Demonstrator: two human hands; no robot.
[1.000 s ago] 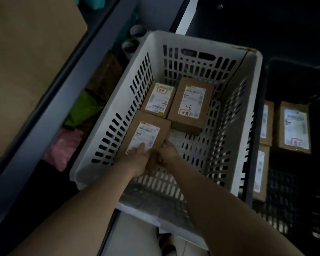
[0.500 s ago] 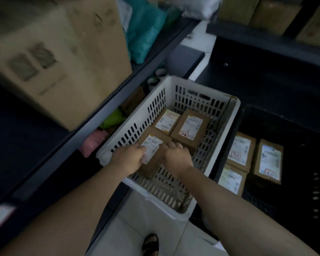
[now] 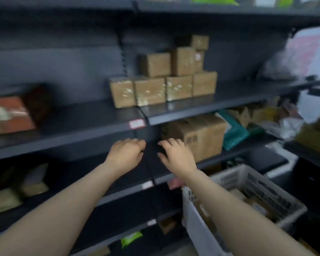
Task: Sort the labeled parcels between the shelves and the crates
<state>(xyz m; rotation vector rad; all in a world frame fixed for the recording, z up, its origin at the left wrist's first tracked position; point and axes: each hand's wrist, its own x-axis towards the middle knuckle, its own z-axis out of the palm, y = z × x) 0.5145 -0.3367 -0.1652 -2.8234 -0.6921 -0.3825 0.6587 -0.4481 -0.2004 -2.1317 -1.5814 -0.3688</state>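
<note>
Both hands up in front of the shelves, palms down, nothing in either. Left hand (image 3: 127, 151) has fingers curled loosely, right hand (image 3: 175, 154) has fingers spread wider, ring on one finger; a small gap between the two. They hover in front of the dark space under the middle shelf (image 3: 81, 124), w/ the shelf post behind the gap.

Around: big carton (image 3: 198, 133) just right of the right hand, on the lower shelf, its left face nearly touching the fingertips in view. Teal bag (image 3: 235, 133) leans next to the carton, more blurred bags & wrap further right. Red box (image 3: 9, 115) far left on the middle shelf. Green packet (image 3: 130, 238) low down on a bottom shelf. White price-type tags on shelf edges, text unreadable.

Containers: white crate (image 3: 248, 183) bottom right, slotted walls, partly hidden by the right forearm. Brown parcels inside, count unclear due to blur.

Task's things: stack of parcels (image 3: 163, 78) on the middle shelf, above & between the hands, well apart from them. All brown cardboard w/ glossy tape. Four in the bottom row side by side, two on top, smaller ones behind at upper right. Labels not legible. Whole frame motion-blurred
</note>
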